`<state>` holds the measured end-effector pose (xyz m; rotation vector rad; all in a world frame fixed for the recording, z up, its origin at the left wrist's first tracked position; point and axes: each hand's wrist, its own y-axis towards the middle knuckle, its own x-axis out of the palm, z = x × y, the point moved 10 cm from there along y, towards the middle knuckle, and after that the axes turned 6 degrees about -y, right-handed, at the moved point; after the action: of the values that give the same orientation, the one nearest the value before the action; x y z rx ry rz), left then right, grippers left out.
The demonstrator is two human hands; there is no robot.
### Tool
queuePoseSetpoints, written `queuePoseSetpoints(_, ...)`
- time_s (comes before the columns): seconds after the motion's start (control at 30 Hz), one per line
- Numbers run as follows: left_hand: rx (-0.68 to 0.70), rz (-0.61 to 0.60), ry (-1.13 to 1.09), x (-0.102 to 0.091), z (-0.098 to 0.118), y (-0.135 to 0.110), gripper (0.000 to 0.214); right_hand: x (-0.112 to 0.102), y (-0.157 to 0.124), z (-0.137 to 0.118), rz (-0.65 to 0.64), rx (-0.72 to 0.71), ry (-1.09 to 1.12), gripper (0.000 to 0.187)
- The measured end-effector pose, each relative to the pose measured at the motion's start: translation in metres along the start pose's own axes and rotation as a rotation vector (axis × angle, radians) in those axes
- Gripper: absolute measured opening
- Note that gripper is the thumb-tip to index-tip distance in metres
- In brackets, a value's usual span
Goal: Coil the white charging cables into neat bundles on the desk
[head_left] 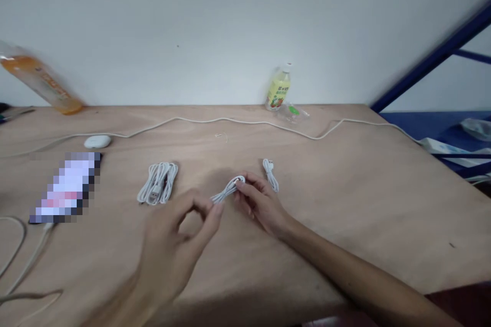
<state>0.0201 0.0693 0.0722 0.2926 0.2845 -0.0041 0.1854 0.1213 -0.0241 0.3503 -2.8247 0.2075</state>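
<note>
A coiled white USB cable (226, 191) is held just above the table between my two hands. My right hand (261, 199) pinches its far right end between thumb and fingers. At the bundle's near left end, my left hand (180, 235) closes thumb and forefinger on it; this hand is slightly blurred. To the left lie several coiled white cables (158, 184) side by side, with a USB plug showing. One more small coiled cable (270, 174) rests on the table just beyond my right hand.
A phone (67, 186) with a cable plugged in lies at the left, near a white earbud case (97, 141). A long white cord (245, 121) crosses the back. An orange bottle (46, 82) and a yellow bottle (279, 88) stand by the wall. Blue metal bars (433, 61) rise at right.
</note>
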Motion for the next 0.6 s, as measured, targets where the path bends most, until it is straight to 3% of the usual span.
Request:
queuePoseSetpoints(0.13,-0.051,0.061,-0.206,0.017,-0.034,0.034,0.012,-0.002,-0.001,0.0,0.02,0.013,0.005,0.043)
queuePoseSetpoints(0.27,-0.133,0.069,-0.247,0.023,-0.061,0.032,0.012,-0.001,-0.001,0.0,0.011,0.014,0.024,0.041)
queuePoseSetpoints(0.47,-0.134,-0.167,-0.3,0.044,-0.059,0.025,0.021,0.0,0.0,-0.002,-0.008,-0.014,0.034,0.04)
queuePoseSetpoints(0.6,-0.115,-0.139,-0.269,0.042,-0.058,0.024,0.023,-0.003,0.001,0.0,0.018,-0.01,0.032,0.042)
